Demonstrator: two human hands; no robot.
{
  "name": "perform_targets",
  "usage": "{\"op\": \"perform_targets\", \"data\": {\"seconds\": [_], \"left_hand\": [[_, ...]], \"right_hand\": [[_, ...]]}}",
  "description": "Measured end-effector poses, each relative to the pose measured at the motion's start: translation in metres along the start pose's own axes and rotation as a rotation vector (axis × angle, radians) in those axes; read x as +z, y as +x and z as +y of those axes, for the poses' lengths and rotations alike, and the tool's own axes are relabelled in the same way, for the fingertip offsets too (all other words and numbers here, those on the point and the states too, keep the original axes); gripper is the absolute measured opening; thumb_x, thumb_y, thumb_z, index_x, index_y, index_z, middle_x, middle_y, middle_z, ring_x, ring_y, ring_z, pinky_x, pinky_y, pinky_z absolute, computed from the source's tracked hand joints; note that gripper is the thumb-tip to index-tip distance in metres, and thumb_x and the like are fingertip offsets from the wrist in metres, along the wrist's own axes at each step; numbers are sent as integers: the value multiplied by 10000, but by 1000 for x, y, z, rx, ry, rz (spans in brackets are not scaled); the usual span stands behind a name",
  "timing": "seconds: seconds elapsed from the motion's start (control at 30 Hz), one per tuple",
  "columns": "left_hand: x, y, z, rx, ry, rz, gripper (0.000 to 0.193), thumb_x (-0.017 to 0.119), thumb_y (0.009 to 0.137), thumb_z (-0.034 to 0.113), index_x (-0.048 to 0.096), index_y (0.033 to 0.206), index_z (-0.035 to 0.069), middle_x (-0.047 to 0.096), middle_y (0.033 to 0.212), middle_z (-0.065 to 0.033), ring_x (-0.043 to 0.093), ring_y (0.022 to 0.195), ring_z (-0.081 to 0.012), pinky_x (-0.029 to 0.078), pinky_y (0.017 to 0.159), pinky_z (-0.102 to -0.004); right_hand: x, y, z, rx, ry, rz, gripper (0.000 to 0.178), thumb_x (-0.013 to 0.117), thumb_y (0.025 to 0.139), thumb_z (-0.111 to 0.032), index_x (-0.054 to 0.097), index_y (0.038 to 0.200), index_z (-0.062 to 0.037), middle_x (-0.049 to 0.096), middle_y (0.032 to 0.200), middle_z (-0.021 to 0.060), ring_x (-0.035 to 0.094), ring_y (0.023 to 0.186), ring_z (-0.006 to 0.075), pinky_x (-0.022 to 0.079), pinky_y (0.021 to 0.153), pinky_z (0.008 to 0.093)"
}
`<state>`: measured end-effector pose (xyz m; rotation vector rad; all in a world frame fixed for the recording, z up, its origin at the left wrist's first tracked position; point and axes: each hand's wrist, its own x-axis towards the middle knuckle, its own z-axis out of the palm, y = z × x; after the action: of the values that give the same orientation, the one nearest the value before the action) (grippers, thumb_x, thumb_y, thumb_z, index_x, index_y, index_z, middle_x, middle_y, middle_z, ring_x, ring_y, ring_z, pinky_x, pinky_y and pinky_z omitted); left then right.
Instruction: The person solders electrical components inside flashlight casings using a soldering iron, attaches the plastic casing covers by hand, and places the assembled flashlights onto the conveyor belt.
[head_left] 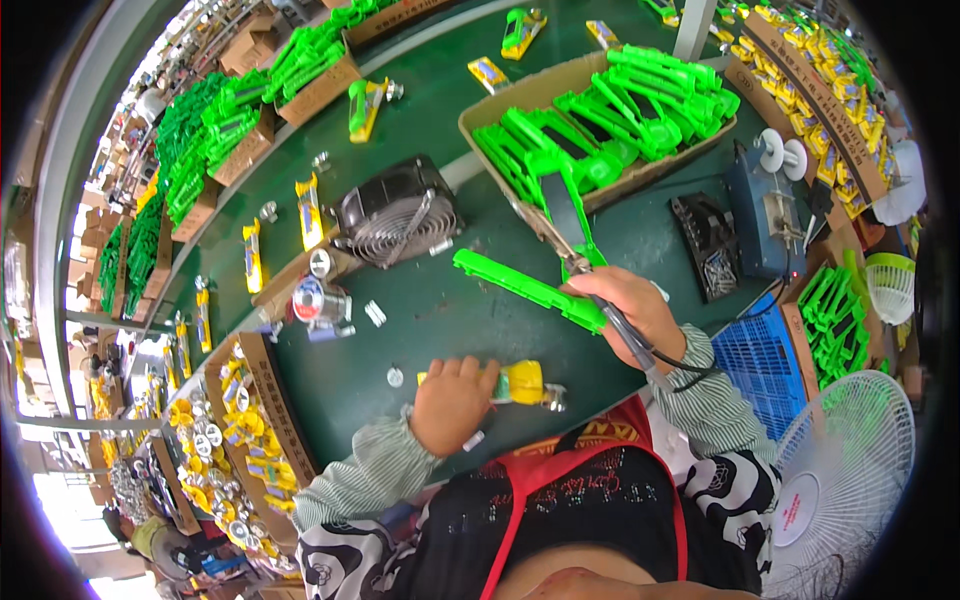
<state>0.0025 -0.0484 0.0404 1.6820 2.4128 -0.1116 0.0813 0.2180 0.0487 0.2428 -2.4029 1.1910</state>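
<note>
My left hand point(455, 405) lies over a yellow plastic lamp-like part point(522, 383) on the table, its fingers curled onto one end. A round silvery piece point(553, 398) sticks out at the part's right end. My right hand point(632, 305) is closed around a soldering iron point(622, 335) with a dark cable, its metal end pointing away from me. The same hand also holds a long green plastic casing point(530, 290), slanting to the left above the table. Beyond it, another green casing with a dark panel point(567, 215) leans against the carton's near edge.
A carton point(485, 165) of green casings stands ahead. A black fan point(400, 215), a solder wire tin point(318, 300) and a carton point(270, 400) of yellow parts are on the left. To the right are a blue soldering station point(762, 215), a blue basket point(757, 355) and a white fan point(845, 470).
</note>
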Motion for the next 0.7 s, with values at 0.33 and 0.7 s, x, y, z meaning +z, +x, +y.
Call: {"op": "perform_targets", "data": {"seconds": [0.33, 0.7], "left_hand": [[-5, -8, 2, 6, -274, 223, 529, 712, 714, 323, 555, 1162, 89, 572, 1015, -65, 551, 954, -261, 450, 764, -411], [14, 39, 24, -9, -382, 395, 254, 675, 757, 172, 618, 979, 61, 598, 946, -81, 559, 903, -291, 443, 770, -414]], "right_hand": [[41, -22, 5, 86, 232, -337, 455, 552, 830, -101, 484, 1279, -105, 641, 1027, 128, 628, 814, 306, 494, 675, 361], [25, -24, -6, -188, -118, -135, 433, 672, 774, -64, 546, 1183, -128, 579, 711, 76, 583, 608, 254, 452, 528, 351]]}}
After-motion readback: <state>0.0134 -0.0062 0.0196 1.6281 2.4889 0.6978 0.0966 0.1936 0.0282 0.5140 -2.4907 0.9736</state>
